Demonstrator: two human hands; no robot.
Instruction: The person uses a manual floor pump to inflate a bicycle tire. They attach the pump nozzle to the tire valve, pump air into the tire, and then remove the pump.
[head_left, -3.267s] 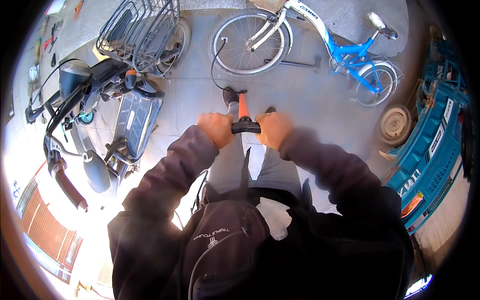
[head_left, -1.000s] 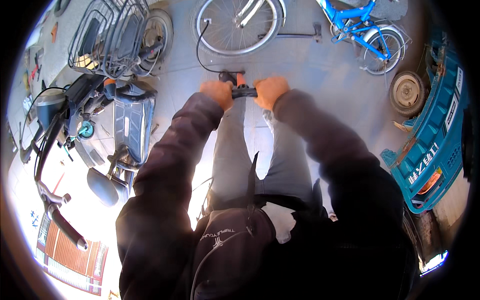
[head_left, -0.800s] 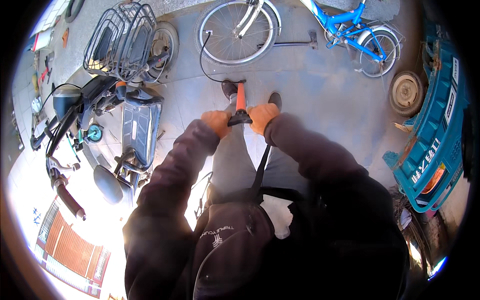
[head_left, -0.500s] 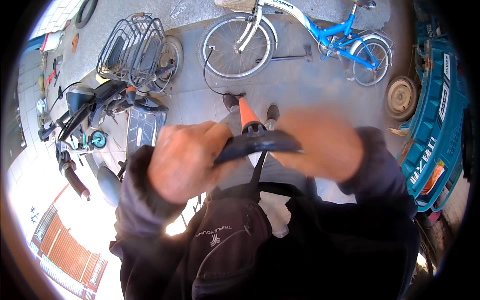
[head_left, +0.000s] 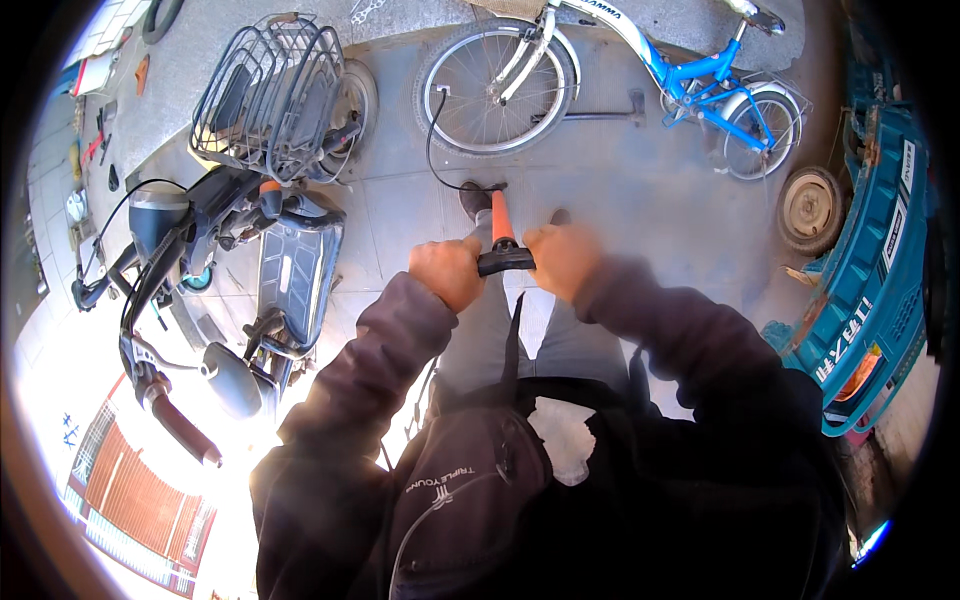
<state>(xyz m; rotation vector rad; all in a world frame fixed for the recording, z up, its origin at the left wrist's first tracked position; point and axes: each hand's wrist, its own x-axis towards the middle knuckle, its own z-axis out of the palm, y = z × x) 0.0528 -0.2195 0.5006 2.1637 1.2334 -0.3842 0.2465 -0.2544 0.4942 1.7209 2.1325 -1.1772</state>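
Both fists grip the black crossbar of an orange floor pump (head_left: pixel 502 217), my left hand (head_left: pixel 447 272) on one end and my right hand (head_left: pixel 560 260) on the other. The pump's barrel stands between my feet. From its foot a thin black hose (head_left: pixel 431 150) curves away to the front wheel (head_left: pixel 497 90) of a blue and white bicycle (head_left: pixel 690 72), meeting the wheel near its rim. My right hand is a little blurred.
To the left stands an electric scooter (head_left: pixel 300 270) with a wire basket (head_left: pixel 265 95) and handlebars reaching close to my left arm. A teal metal cargo bed (head_left: pixel 870 270) is at the right, with a loose wheel (head_left: pixel 811 210) beside it. A long-handled tool (head_left: pixel 600 116) lies behind the bicycle.
Both hands have pushed the pump handle down, away from my chest and nearer the barrel. My arms are now stretched out. The view has shifted slightly.
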